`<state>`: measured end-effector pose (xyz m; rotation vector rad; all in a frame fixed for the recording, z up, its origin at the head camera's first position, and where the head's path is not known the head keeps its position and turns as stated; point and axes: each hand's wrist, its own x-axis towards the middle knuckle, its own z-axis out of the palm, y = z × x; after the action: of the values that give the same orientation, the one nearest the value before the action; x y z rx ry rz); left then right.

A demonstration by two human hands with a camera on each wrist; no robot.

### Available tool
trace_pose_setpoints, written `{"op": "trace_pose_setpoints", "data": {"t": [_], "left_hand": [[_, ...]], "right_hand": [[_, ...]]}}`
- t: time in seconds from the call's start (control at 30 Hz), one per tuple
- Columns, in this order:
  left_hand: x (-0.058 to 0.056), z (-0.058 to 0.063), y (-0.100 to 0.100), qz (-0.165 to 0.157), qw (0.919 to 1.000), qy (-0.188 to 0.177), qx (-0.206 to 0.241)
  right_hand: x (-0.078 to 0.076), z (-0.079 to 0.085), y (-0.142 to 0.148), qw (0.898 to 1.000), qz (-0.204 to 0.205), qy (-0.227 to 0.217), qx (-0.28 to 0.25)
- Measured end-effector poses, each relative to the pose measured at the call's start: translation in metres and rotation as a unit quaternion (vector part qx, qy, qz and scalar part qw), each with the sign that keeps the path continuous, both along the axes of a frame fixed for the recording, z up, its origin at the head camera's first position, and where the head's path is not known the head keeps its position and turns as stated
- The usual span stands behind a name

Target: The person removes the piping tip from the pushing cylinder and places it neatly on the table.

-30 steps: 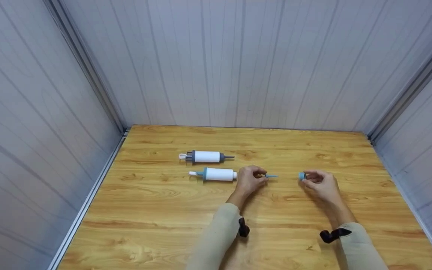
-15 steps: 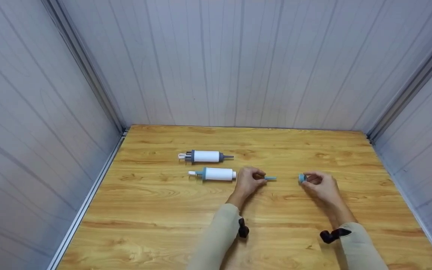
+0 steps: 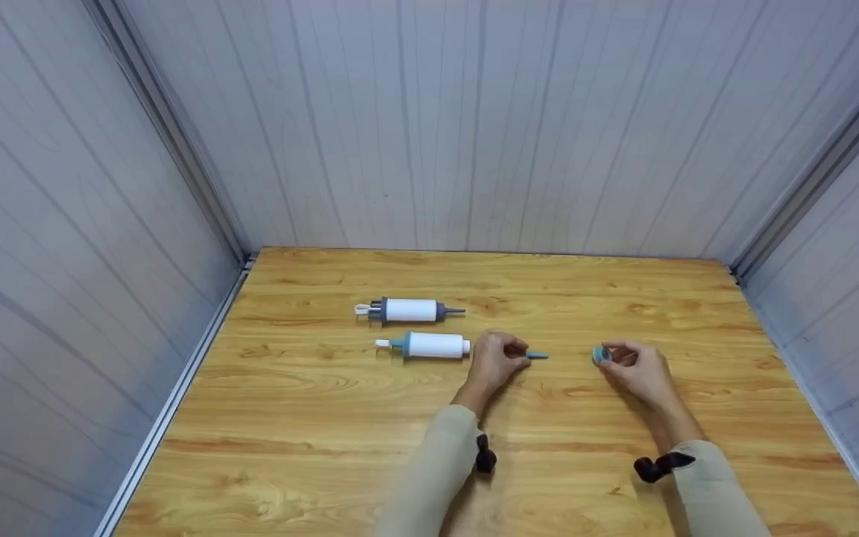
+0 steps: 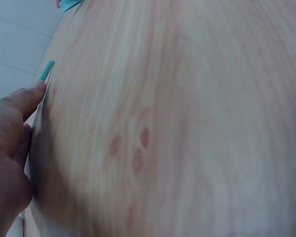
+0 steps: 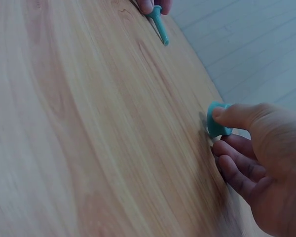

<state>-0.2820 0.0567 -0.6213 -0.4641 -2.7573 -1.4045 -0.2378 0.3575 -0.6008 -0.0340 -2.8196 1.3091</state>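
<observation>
Tapering to a slim tube from a flared end, the smooth teal nozzle (image 5: 160, 30) looks like plastic, as does the short, round teal ring (image 5: 214, 128). The nozzle sits pinched by its flared end between the thumb and fingers of the left hand (image 3: 495, 359), its narrow tip reaching out past the fingertips toward the right hand (image 3: 642, 369). That hand pinches the ring, thumb laid on it and lower fingers curled beneath. Nozzle and ring are apart, both low over the table (image 3: 310, 440); whether the ring touches the wood is hard to tell.

Just left of the left hand lies the teal-fitted syringe (image 3: 435, 345), a smooth white cylinder with a teal flange and a bare white neck. Behind it, roughly parallel, the grey-fitted syringe (image 3: 411, 310) has a white loop at one end and a thin grey spout at the other. Both barrels are opaque, hiding any contents. Streaky, knotted wood grain covers the table, and pale grey-lined panels (image 3: 437, 127) rise behind.
</observation>
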Motion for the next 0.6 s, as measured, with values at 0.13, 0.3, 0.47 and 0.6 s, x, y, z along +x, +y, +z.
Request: {"op": "trace_pose_setpoints", "data": {"t": [0.13, 0.3, 0.47, 0.6], "left_hand": [[-0.0006, 0.0002, 0.0000, -0.001, 1.0000, -0.003, 0.006], [-0.0011, 0.0003, 0.0000, -0.003, 0.9999, -0.003, 0.009], [-0.0002, 0.0006, 0.0002, 0.000, 0.9999, -0.007, 0.013], [0.0013, -0.0004, 0.0006, 0.001, 0.9996, -0.013, 0.026]], "right_hand": [[0.0002, 0.0001, -0.0013, 1.000, 0.004, 0.000, 0.000], [0.0012, -0.0001, -0.0024, 1.000, 0.010, -0.004, 0.002], [0.0021, 0.0000, -0.0021, 1.000, 0.012, -0.009, 0.003], [0.0016, -0.0001, -0.0014, 1.000, 0.012, -0.014, 0.010]]}}
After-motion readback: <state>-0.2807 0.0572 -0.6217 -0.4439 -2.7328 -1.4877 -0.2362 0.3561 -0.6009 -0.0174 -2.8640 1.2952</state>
